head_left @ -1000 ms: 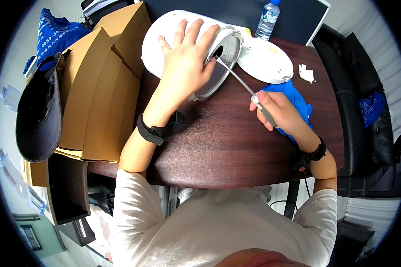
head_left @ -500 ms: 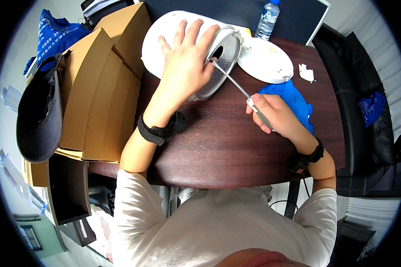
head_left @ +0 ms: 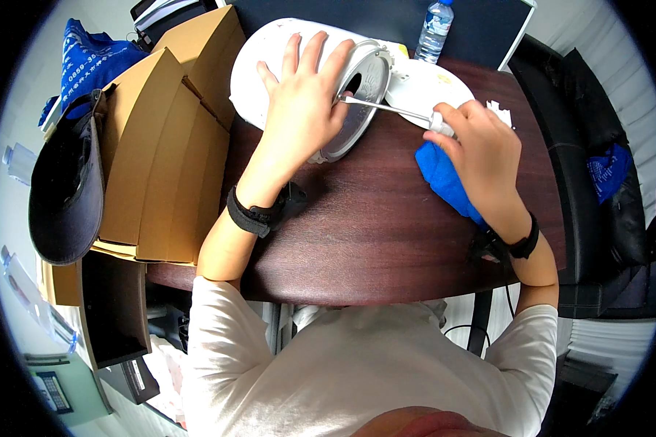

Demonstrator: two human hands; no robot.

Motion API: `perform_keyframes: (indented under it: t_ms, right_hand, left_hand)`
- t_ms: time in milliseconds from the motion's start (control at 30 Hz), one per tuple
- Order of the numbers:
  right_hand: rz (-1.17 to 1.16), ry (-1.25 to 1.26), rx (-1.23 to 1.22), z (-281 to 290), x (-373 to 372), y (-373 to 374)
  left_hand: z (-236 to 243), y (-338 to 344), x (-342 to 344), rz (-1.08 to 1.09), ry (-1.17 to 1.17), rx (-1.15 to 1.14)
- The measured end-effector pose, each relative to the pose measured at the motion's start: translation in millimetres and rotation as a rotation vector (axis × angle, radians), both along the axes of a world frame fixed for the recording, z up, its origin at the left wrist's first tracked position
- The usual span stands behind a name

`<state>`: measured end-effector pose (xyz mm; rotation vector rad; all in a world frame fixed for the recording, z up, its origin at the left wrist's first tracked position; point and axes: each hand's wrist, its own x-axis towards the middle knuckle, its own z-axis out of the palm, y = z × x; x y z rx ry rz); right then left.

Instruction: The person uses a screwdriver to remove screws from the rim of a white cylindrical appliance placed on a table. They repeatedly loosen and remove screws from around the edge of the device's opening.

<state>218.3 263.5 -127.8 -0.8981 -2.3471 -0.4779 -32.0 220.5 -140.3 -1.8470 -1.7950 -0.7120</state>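
A white cylindrical appliance housing [head_left: 249, 84] lies on its side on the dark wooden table [head_left: 342, 240], its metal-rimmed open end facing right. My left hand [head_left: 302, 102] rests over it with fingers spread and its thumb by the rim. Gripped in my right hand [head_left: 485, 149] is a screwdriver [head_left: 393, 109] with a light handle. Its shaft points left, and the tip meets the rim beside my left thumb; the exact contact point is hidden. A white round cover [head_left: 426, 79] lies just beyond my right hand. Under my right wrist and forearm is a blue cloth [head_left: 441, 178].
Cardboard boxes [head_left: 149, 153] stand along the table's left side, with a dark cap [head_left: 65, 197] hanging against them. A water bottle [head_left: 435, 33] stands at the back. Beyond the right hand lies a small white broken piece [head_left: 499, 113]. A black sofa [head_left: 583, 146] is at the right.
My right hand has moved up and turned over, palm down, bringing the screwdriver's handle higher so that the shaft lies flatter. My left hand stays on the housing.
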Motion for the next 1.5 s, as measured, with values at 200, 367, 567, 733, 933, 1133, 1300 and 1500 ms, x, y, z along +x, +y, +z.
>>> perform_keyframes:
  t_ms: [200,367,567,733,933,1133,1300,1500]
  right_hand:
    - [0.230,0.316,-0.083,-20,2,19]
    - [0.372,0.514,-1.369,-43,5,3]
    - [0.455,0.427,-1.600,-44,2,-8]
    - [0.422,0.428,-1.601,-43,0,-7]
    - [0.414,0.476,-1.644,-42,-1,-11]
    - [0.428,0.452,-1.663,-44,2,-9]
    - [0.435,0.460,-1.661,-44,1,-12]
    - [0.409,0.447,-1.731,-34,2,-15]
  left_hand:
    - [2,0,1,0.000,-0.009,0.002]
    - [1,0,2,0.002,-0.004,0.001]
    - [1,1,1,-0.006,-0.011,0.004]
    - [0,2,0,-0.034,-0.011,0.019]
    - [0,1,1,-0.027,-0.004,0.025]
    - [2,0,1,0.009,-0.014,-0.019]
    - [0,2,1,-0.014,-0.008,0.003]
    - [-1,2,1,-0.021,-0.003,0.014]
